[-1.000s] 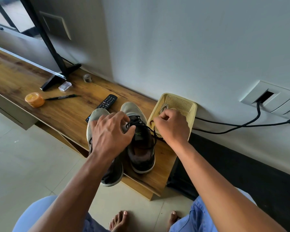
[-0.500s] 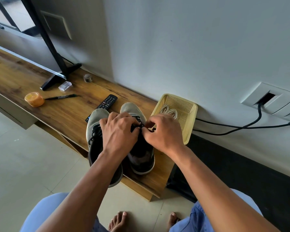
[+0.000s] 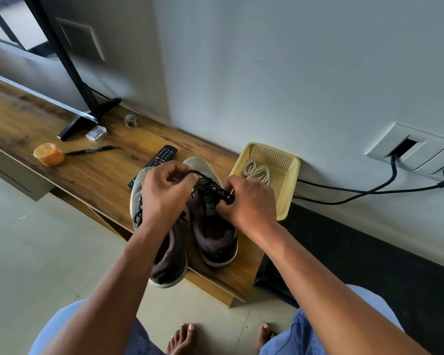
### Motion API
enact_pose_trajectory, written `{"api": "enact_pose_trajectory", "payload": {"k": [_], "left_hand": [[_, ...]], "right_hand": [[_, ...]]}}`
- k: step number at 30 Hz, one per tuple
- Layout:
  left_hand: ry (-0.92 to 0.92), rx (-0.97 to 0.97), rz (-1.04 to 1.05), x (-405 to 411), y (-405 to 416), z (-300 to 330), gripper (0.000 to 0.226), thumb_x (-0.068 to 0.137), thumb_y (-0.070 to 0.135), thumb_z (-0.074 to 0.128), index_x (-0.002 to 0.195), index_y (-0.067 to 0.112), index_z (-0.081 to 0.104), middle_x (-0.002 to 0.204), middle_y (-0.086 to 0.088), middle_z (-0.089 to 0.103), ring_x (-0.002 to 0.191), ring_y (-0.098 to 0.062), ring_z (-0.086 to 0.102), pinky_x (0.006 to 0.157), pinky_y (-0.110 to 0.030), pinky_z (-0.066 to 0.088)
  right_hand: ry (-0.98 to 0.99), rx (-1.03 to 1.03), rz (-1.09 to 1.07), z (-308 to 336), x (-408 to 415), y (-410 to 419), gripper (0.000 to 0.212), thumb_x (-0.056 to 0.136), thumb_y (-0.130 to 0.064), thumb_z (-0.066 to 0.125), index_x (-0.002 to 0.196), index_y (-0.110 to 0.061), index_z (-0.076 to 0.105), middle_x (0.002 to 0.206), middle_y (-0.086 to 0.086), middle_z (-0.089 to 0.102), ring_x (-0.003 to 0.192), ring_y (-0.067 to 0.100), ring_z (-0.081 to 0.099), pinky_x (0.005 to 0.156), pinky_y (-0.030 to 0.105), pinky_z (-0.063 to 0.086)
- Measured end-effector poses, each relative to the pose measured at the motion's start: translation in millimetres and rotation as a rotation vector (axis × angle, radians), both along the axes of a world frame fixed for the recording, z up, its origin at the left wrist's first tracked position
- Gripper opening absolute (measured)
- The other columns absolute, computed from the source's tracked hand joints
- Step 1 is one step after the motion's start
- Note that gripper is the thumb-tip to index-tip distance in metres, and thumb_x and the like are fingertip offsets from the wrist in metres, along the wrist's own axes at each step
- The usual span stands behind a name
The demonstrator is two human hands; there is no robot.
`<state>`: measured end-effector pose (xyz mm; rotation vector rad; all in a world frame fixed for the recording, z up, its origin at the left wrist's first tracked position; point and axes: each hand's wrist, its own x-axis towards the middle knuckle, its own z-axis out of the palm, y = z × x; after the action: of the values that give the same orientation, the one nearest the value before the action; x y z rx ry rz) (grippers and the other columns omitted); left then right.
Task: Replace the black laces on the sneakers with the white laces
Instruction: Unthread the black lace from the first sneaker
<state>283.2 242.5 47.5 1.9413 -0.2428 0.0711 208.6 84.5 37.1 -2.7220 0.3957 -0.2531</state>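
Now | left hand [image 3: 164, 193] pinches black lace [image 3: 205, 183] | right hand [image 3: 249, 203] grips same lace on right sneaker [image 3: 213, 234] | white laces [image 3: 256, 171] in basket [image 3: 290, 190]

One head camera looks forward and down, close above the hands [image 3: 208, 198] and the desk [image 3: 69, 172].

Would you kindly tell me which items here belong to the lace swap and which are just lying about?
In use: left hand, right hand, black lace, two sneakers, white laces, yellow basket.
Lying about: remote, pen, orange tub, TV stand.
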Motion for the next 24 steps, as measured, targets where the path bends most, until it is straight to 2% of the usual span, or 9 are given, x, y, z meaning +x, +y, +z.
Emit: {"api": "enact_pose_trajectory", "payload": {"k": [4, 7, 9, 13, 14, 16, 19, 21, 24], "left_hand": [[0.016, -0.223, -0.364, 0, 9, 8, 0.017, 0.073, 0.002, 0.059, 0.079, 0.001, 0.075, 0.072, -0.008, 0.072, 0.069, -0.016, 0.067, 0.067, -0.026, 0.052], [0.001, -0.08, -0.503, 0, 13, 5, 0.021, 0.071, 0.009, 0.056, 0.071, 0.008, 0.077, 0.068, -0.01, 0.072, 0.067, -0.033, 0.066, 0.064, -0.045, 0.054], [-0.005, -0.026, -0.471, -1, 13, 0, 0.022, 0.084, 0.018, 0.061, 0.07, 0.016, 0.078, 0.064, -0.008, 0.071, 0.063, -0.033, 0.066, 0.063, -0.053, 0.055], [-0.19, 0.302, -0.174, 0, 9, -8, 0.016, 0.093, 0.04, 0.072, 0.081, 0.03, 0.077, 0.061, 0.01, 0.067, 0.058, -0.009, 0.063, 0.056, -0.033, 0.051], [-0.203, 0.37, -0.137, -1, 8, -10, 0.007, 0.09, 0.039, 0.076, 0.087, 0.032, 0.078, 0.067, 0.014, 0.067, 0.063, -0.005, 0.062, 0.058, -0.028, 0.047], [-0.179, 0.477, -0.155, -1, 6, -15, 0.017, 0.085, 0.035, 0.08, 0.102, 0.036, 0.077, 0.087, 0.017, 0.065, 0.079, -0.003, 0.058, 0.064, -0.019, 0.041], [-0.215, 0.584, -0.22, 0, 5, -23, 0.032, 0.083, 0.039, 0.079, 0.115, 0.034, 0.077, 0.108, 0.01, 0.061, 0.101, -0.014, 0.058, 0.079, -0.031, 0.048], [-0.225, 0.617, -0.224, -1, 4, -24, 0.03, 0.084, 0.041, 0.079, 0.114, 0.035, 0.078, 0.111, 0.008, 0.061, 0.107, -0.019, 0.058, 0.087, -0.039, 0.049], [-0.242, 0.624, -0.213, -2, 2, -23, 0.021, 0.087, 0.04, 0.078, 0.107, 0.036, 0.08, 0.107, 0.009, 0.061, 0.105, -0.019, 0.058, 0.086, -0.04, 0.05]], "right_hand": [[0.059, 0.086, 0.037, 6, -1, 1, 0.035, 0.08, -0.05, 0.06, 0.112, -0.036, 0.056, 0.082, -0.012, 0.064, 0.096, 0.02, 0.058, 0.096, 0.045, 0.043], [0.061, 0.141, 0.049, 11, 0, -3, 0.036, 0.074, -0.046, 0.053, 0.107, -0.035, 0.063, 0.078, -0.012, 0.068, 0.088, 0.017, 0.063, 0.096, 0.044, 0.047], [0.027, 0.17, 0.041, 10, 0, -7, 0.034, 0.075, -0.035, 0.052, 0.105, -0.033, 0.068, 0.077, -0.009, 0.071, 0.079, 0.017, 0.066, 0.088, 0.041, 0.052], [-0.054, 0.21, 0.004, 0, 4, -10, 0.029, 0.094, -0.013, 0.058, 0.114, -0.03, 0.069, 0.091, -0.008, 0.074, 0.08, 0.014, 0.068, 0.071, 0.034, 0.055], [-0.059, 0.215, 0.006, -2, 6, -11, 0.029, 0.096, -0.013, 0.058, 0.116, -0.031, 0.069, 0.092, -0.009, 0.074, 0.077, 0.012, 0.066, 0.067, 0.03, 0.052], [-0.063, 0.233, 0.007, -5, 8, -11, 0.03, 0.097, -0.015, 0.057, 0.118, -0.031, 0.07, 0.087, -0.011, 0.072, 0.067, 0.006, 0.057, 0.061, 0.025, 0.041], [-0.063, 0.256, -0.01, -5, 10, -10, 0.025, 0.098, -0.023, 0.058, 0.116, -0.033, 0.073, 0.091, -0.011, 0.073, 0.071, 0.009, 0.06, 0.064, 0.028, 0.047], [-0.03, 0.263, -0.007, -6, 12, -9, 0.02, 0.098, -0.034, 0.063, 0.113, -0.033, 0.075, 0.099, -0.012, 0.076, 0.083, 0.011, 0.068, 0.071, 0.033, 0.058], [-0.003, 0.303, -0.021, -12, 17, -10, 0.019, 0.092, -0.042, 0.066, 0.102, -0.034, 0.079, 0.099, -0.016, 0.076, 0.091, 0.008, 0.069, 0.076, 0.035, 0.06]]}}
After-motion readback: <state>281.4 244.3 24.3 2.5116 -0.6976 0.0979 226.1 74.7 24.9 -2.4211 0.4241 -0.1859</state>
